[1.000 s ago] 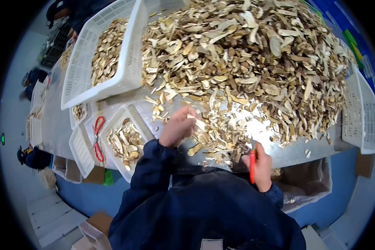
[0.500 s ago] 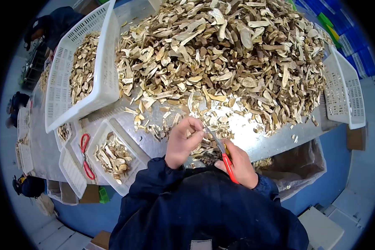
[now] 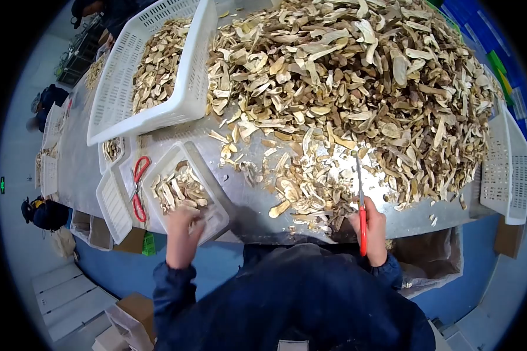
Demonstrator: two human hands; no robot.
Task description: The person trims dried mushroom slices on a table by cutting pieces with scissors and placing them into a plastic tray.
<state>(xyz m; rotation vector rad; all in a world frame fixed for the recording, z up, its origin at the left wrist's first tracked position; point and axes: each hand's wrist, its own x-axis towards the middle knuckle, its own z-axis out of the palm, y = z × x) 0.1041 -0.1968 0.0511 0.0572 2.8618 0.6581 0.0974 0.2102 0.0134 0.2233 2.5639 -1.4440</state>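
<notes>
My right hand (image 3: 371, 229) is closed around the red handle of a pair of scissors (image 3: 362, 219), whose narrow blades point away from me over loose dried mushroom slices. At the near edge of a small white tray (image 3: 219, 219) is my left hand (image 3: 183, 225), its fingers smeared by motion, so whether they hold anything is unclear. Dried mushroom slices (image 3: 180, 187) lie in that tray just beyond the hand. A large heap of dried mushroom slices (image 3: 357, 88) covers the table ahead, with smaller pieces (image 3: 310, 193) scattered toward me.
A second pair of red-handled scissors (image 3: 138, 188) lies left of the tray, beside a white slatted basket (image 3: 114, 207). A large white basket (image 3: 108, 126) of slices stands behind. Another white basket (image 3: 503, 169) is at the right edge. A lined box (image 3: 430, 257) sits below the table. Co-workers are at far left.
My left hand has moved from near the scissor tips leftward to the small tray. My right hand, still on the scissors, has shifted right, and the blades now point more straight ahead. The view has shifted.
</notes>
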